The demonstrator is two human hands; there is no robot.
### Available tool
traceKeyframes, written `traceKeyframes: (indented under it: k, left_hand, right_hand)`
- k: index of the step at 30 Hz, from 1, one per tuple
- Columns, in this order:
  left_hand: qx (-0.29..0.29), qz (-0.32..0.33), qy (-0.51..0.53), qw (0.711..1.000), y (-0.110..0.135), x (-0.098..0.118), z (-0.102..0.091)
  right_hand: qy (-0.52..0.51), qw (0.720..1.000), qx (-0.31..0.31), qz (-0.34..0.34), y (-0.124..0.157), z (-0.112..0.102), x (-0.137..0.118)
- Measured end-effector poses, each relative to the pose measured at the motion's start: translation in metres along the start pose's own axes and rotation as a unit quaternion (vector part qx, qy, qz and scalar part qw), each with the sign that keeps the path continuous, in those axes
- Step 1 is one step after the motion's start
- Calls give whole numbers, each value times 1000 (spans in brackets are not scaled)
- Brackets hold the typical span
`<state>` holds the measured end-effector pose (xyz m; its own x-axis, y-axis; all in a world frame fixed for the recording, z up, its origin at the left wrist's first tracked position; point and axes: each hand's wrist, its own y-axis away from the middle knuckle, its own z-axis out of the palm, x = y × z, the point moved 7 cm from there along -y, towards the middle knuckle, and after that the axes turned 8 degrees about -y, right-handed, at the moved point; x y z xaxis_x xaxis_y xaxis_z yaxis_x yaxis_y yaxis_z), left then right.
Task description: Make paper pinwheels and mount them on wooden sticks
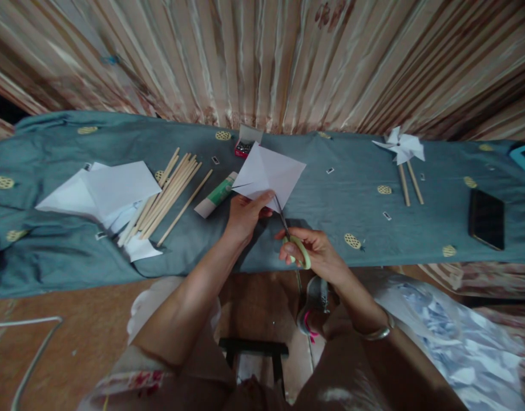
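My left hand [245, 214] pinches the lower edge of a white paper square [269, 173] with diagonal creases, holding it above the blue-green cloth [331, 194]. My right hand [314, 251] grips green-handled scissors [294, 242], whose blades point up into the paper's lower corner. The paper has a cut running in from its left corner.
A bundle of wooden sticks [168, 191] and a stack of white paper sheets [104, 191] lie at the left. A glue tube [215, 195] and a small red box of pins [244, 147] sit near the paper. A finished white pinwheel [402, 148] and a black phone [486, 218] lie at the right.
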<state>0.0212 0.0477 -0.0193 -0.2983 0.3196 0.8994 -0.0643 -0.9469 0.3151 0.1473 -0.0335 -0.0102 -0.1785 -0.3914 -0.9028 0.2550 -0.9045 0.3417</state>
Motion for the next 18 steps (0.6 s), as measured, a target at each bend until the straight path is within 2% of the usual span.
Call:
traceKeyframes:
  k: [6,18]
  left_hand:
    - [-19,3,-6,1000,-1,-1,1]
    - [-14,0,9,1000,-1,0,2]
  right_hand:
    - [19,1000,-4,-8,0,-3,0]
    - [7,1000,8,14,0,-4,3]
